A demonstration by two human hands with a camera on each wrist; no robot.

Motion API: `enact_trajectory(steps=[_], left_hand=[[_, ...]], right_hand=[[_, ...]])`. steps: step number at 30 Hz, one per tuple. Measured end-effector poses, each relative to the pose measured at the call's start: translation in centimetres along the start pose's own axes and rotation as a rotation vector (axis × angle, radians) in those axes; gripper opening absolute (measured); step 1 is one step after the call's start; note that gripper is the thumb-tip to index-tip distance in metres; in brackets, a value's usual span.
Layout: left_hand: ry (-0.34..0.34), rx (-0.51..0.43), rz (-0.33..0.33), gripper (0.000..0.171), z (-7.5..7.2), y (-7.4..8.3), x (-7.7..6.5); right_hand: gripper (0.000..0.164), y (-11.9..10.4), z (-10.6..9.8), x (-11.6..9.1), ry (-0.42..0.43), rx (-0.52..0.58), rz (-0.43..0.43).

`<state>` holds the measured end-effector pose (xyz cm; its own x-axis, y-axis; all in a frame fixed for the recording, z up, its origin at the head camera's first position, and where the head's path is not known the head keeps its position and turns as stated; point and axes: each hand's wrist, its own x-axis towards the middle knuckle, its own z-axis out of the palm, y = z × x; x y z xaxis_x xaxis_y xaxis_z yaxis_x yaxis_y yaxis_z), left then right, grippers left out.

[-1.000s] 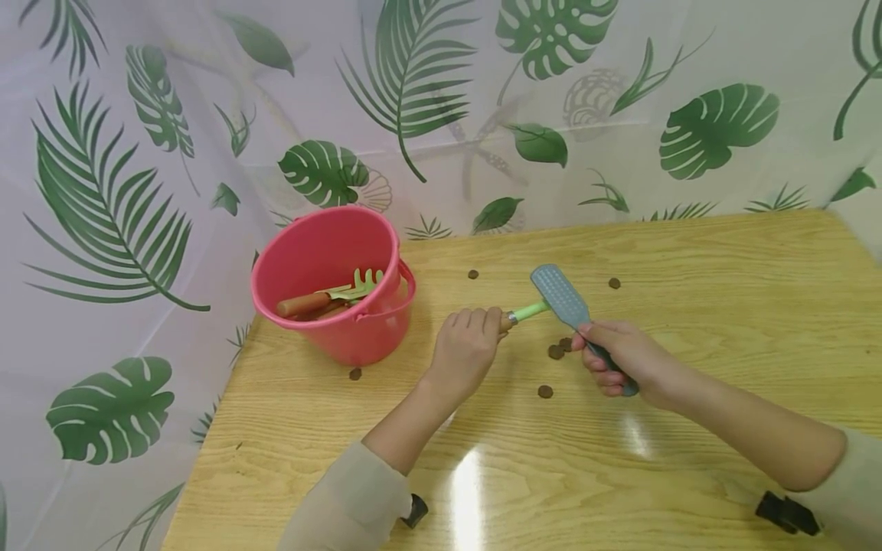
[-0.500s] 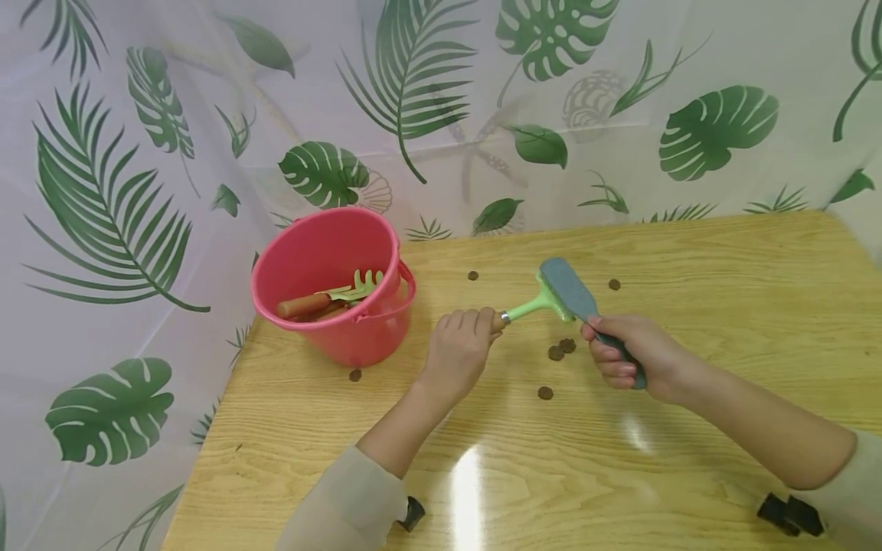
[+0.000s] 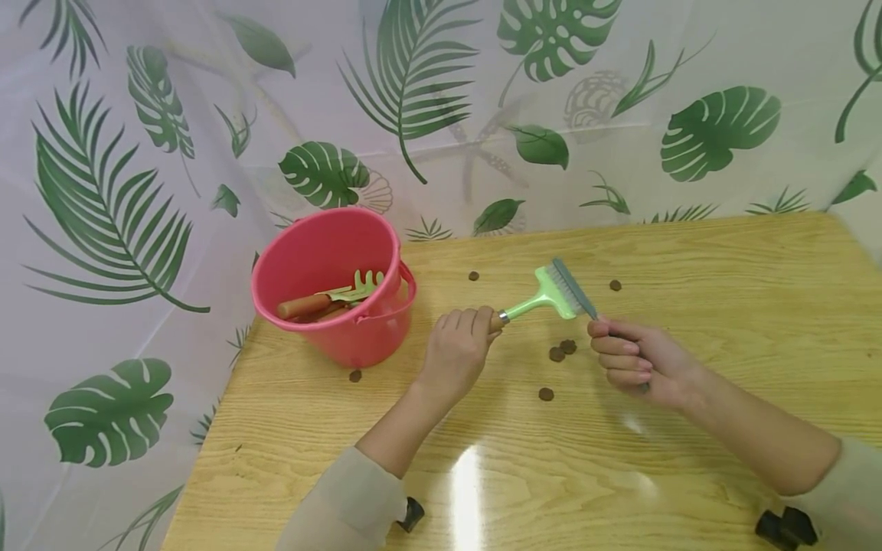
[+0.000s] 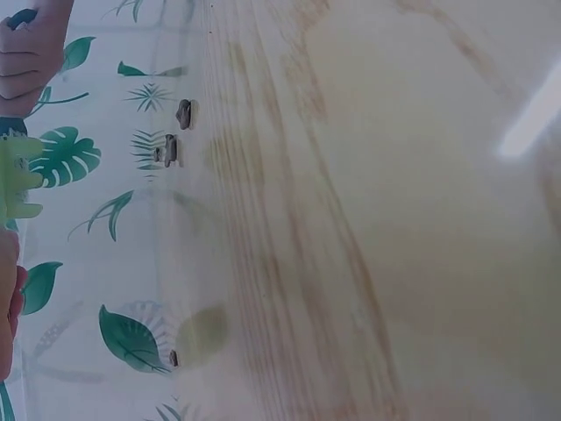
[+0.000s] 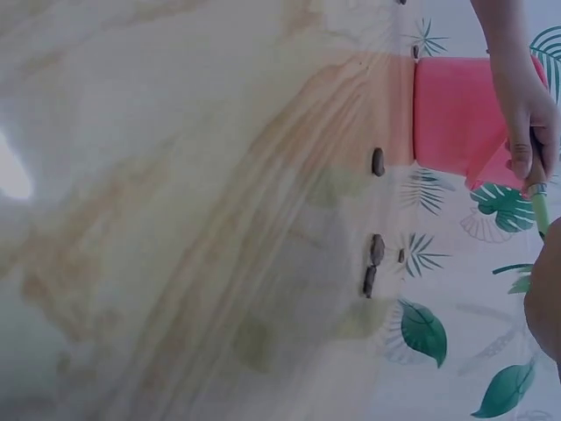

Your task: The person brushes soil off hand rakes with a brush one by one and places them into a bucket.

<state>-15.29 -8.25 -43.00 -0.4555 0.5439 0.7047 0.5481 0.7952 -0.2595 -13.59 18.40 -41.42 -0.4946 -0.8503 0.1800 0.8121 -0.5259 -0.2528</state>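
My left hand grips the wooden handle of a small light-green garden rake, palm down. In the left wrist view, the rake's prongs show at the left edge. Held in my right hand, a grey brush is turned edge-on, its short bristles facing the rake head and seeming to touch it. Both tools are above the table. Most of the brush handle is hidden by my curled right fingers. The right wrist view catches my left hand on the handle and part of my right hand.
A pink bucket stands at the table's back left, holding a green fork and other tools with orange-brown handles. Several small brown pieces, such as one brown piece, lie scattered on the wooden table. A leaf-patterned curtain hangs behind.
My right hand has turned the brush from flat to edge-on and shifted slightly right, uncovering the rake head. My left hand has moved slightly left, still gripping the rake.
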Motion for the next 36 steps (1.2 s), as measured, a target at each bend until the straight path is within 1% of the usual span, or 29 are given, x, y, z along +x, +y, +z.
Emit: enact_trajectory(steps=[4, 6, 8, 10, 14, 16, 19, 24, 26, 28, 31, 36], left_hand=[[-0.002, -0.011, -0.007, 0.025, 0.1, 0.1, 0.0], [-0.004, -0.015, -0.015, 0.025, 0.1, 0.2, 0.1], [0.001, -0.040, -0.030, 0.026, 0.0, 0.2, 0.1], [0.011, -0.094, -0.054, 0.027, -0.2, 0.3, 0.3], [0.033, -0.204, -0.079, 0.028, -1.1, 0.5, 1.2], [0.036, -0.214, -0.076, 0.027, -1.4, 0.5, 1.6], [0.030, -0.197, -0.072, 0.029, -1.7, 0.3, 2.0], [0.004, -0.196, -0.079, 0.030, -2.0, 0.0, 1.9], [-0.007, -0.198, -0.080, 0.030, -2.1, -0.2, 1.9], [-0.015, -0.205, -0.077, 0.030, -2.2, -0.4, 1.9], [-0.028, -0.208, -0.071, 0.031, -2.7, -1.0, 2.1], [-0.054, -0.224, -0.073, 0.028, -3.5, -2.3, 2.6]], right_hand=[[0.038, 0.4, -0.8, 0.1, -0.068, 0.186, -0.001], [0.037, 0.6, -1.2, 0.1, -0.092, 0.242, -0.008], [0.036, 0.7, -1.6, 0.1, -0.095, 0.289, -0.016], [0.033, 0.9, -1.9, -0.1, -0.071, 0.345, -0.019], [0.026, 1.1, -2.4, -0.5, 0.007, 0.412, -0.030], [0.025, 1.1, -2.5, -0.7, 0.041, 0.408, -0.042], [0.026, 0.8, -2.6, -0.9, 0.066, 0.377, -0.058], [0.030, 0.0, -2.4, -1.2, 0.075, 0.279, -0.058], [0.032, -0.4, -2.2, -1.4, 0.082, 0.212, -0.051], [0.034, -0.9, -2.0, -1.5, 0.108, 0.117, -0.038], [0.037, -1.5, -1.7, -1.7, 0.178, -0.097, -0.008], [0.039, -2.3, -0.9, -1.8, 0.317, -0.532, 0.057]])
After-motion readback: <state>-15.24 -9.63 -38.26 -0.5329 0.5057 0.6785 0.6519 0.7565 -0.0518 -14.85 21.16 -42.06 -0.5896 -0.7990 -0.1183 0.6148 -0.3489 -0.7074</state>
